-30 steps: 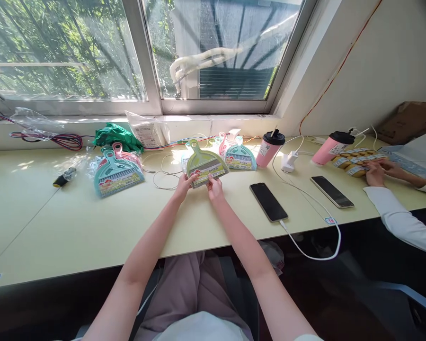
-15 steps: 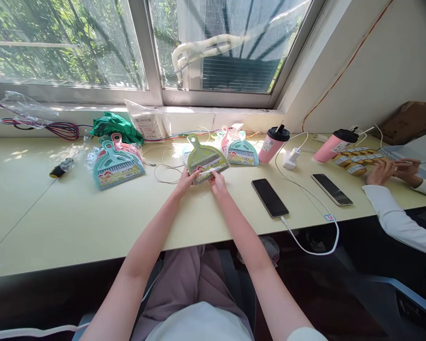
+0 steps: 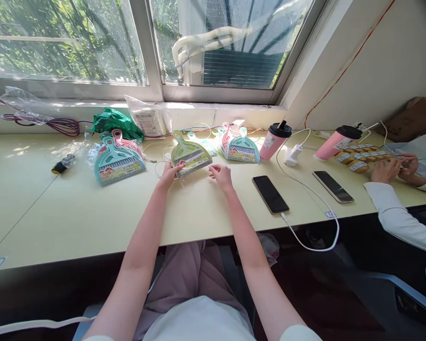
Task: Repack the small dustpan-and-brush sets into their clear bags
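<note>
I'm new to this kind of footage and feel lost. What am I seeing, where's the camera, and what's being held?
There's no machine: these are a person's bare hands, filmed by a camera worn on the head, looking forward and down. The left hand grips a green dustpan set; the right hand is beside it, apparently holding nothing. On the table are more dustpan sets, two phones and two pink cups. Another person's hands show at far right.
</note>
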`<act>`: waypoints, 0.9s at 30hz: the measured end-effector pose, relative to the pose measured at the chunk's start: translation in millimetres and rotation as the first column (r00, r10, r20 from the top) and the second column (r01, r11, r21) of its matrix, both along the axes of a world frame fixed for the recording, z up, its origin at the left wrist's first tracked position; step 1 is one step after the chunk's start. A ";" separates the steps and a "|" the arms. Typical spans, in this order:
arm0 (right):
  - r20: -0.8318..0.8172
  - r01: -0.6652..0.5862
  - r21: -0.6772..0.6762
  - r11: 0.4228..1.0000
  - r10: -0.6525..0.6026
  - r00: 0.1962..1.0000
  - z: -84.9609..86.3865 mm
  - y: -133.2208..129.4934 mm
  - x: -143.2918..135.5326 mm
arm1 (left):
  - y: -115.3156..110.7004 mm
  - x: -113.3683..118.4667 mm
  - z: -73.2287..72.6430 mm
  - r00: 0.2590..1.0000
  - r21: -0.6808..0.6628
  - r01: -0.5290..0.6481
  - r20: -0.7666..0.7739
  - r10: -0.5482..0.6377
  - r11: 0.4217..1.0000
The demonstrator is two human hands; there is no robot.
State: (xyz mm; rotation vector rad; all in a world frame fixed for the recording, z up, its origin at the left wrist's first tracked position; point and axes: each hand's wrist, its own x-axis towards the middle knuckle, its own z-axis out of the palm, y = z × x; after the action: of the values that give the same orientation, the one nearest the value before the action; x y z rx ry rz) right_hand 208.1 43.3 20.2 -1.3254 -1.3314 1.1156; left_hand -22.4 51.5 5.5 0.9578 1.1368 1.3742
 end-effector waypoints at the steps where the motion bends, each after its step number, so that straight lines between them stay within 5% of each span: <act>1: 0.088 -0.006 0.156 0.988 -0.008 0.996 2.4 -2.9 1.7 | -1.1 -8.3 2.4 1.000 -0.013 -0.020 0.023 0.020 1.000; 4: 0.347 -0.186 0.435 0.881 0.027 0.938 6.9 -9.9 2.7 | -6.3 -25.8 9.4 0.997 -0.031 -0.012 0.079 0.014 0.999; 6: 0.484 -0.270 0.473 0.838 0.009 0.875 7.5 -11.7 2.2 | -9.5 -30.1 12.9 0.996 -0.035 0.009 0.093 -0.005 0.999; 9: 0.538 -0.237 0.523 0.818 -0.101 0.837 7.2 -10.3 4.1 | -11.6 -29.6 15.3 0.997 -0.060 0.038 0.074 -0.034 0.997; 19: 0.159 0.015 0.532 0.847 -0.117 0.980 12.7 -5.0 9.7 | -14.2 -21.1 13.7 0.972 -0.126 0.236 0.052 -0.231 0.964; 27: 0.009 0.234 0.487 0.841 -0.273 0.962 4.3 2.1 9.8 | -16.4 1.7 8.0 0.951 -0.056 0.307 -0.017 -0.309 0.950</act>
State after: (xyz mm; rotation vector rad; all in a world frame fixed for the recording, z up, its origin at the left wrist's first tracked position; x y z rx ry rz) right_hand 217.9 45.5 24.5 -1.1326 -1.3323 0.5027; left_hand -20.7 35.1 13.5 1.0677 0.9889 1.0769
